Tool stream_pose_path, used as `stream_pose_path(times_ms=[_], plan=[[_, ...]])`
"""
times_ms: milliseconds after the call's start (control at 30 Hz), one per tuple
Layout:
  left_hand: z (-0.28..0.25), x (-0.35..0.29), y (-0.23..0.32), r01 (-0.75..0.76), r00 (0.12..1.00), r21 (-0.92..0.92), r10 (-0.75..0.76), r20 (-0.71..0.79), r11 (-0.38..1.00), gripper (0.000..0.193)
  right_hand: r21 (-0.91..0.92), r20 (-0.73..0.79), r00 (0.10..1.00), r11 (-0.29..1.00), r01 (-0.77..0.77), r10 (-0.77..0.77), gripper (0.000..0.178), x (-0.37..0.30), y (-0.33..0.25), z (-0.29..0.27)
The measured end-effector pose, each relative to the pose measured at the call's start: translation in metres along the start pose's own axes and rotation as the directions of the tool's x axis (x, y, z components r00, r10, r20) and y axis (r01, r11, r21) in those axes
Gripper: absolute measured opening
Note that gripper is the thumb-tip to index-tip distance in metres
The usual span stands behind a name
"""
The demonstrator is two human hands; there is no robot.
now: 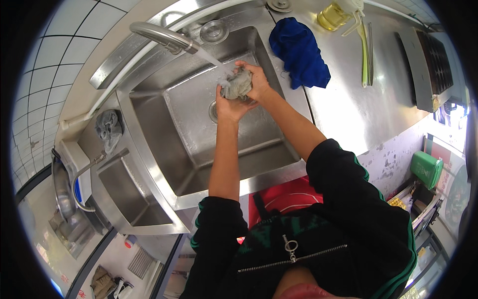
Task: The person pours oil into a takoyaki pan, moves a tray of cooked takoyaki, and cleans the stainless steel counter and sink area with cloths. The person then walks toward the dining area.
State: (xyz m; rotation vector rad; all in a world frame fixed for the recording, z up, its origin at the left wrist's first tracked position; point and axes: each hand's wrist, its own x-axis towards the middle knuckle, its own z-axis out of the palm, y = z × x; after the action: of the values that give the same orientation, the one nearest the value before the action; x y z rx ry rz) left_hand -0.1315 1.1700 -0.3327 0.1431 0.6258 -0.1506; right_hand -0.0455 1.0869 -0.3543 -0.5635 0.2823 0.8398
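A wet, crumpled grey-green cloth (238, 85) is bunched between my two hands over the large steel sink (172, 144). My left hand (230, 105) cups it from below and the left side. My right hand (259, 82) closes round its right and far side. Water runs from the curved metal faucet (167, 35) onto the cloth. Beneath my hands, the round drain (214, 111) shows in part beside my left wrist.
Right of the sink, a blue cloth (299, 52) lies on the steel counter (343, 114). Beyond it are an oil jug (334, 17), a green-handled utensil (365, 55) and a stove (428, 67). At left stand a grey plastic bag (108, 127) and a smaller sink (132, 184) with its own faucet.
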Motion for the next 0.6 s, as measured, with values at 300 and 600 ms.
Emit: stream_pose_path(times_ms=[300,600], plan=[[0.011,0.012,0.0,-0.476,0.276,0.867,0.912,0.302,-0.143,0.032,-0.51,-0.116,0.993,0.859,-0.037,-0.026,0.036,-0.032,0.022,0.045],[0.024,0.002,0.008,-0.137,0.477,0.872,0.741,0.474,-0.47,0.023,-0.829,-0.2,0.914,0.558,0.034,-0.352,0.035,-0.017,0.008,0.052]])
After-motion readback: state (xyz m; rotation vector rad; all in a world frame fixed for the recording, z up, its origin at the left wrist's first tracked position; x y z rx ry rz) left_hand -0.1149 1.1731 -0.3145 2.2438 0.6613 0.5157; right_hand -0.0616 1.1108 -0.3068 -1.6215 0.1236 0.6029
